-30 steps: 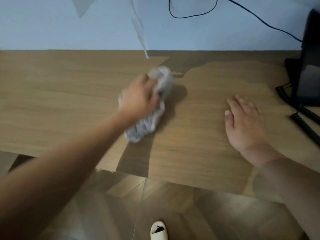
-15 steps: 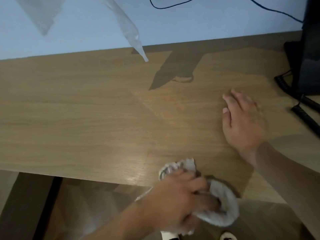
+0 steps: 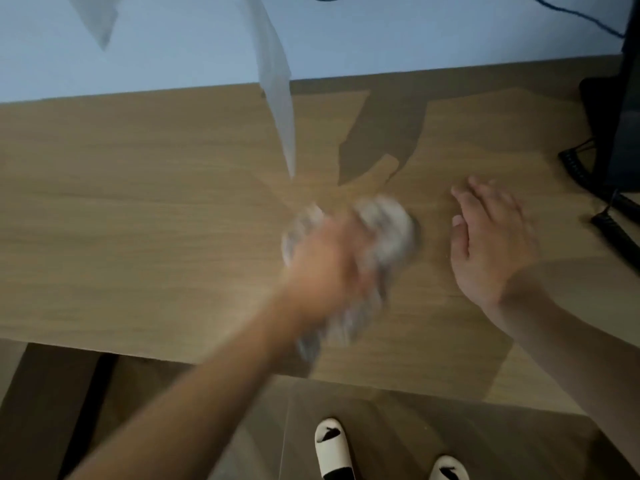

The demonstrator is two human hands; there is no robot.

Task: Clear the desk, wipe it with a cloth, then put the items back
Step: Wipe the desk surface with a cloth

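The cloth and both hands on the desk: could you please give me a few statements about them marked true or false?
1. The left hand grips the grey cloth. True.
2. The right hand holds a second cloth. False: it rests flat and empty on the desk.
3. The cloth lies on the floor. False: it is on the desk.
4. A coiled black cord lies at the desk's right edge. True.

Desk (image 3: 138, 237) bare leftward — monitor (image 3: 623, 98) and cables (image 3: 613, 223) crowd the right edge.
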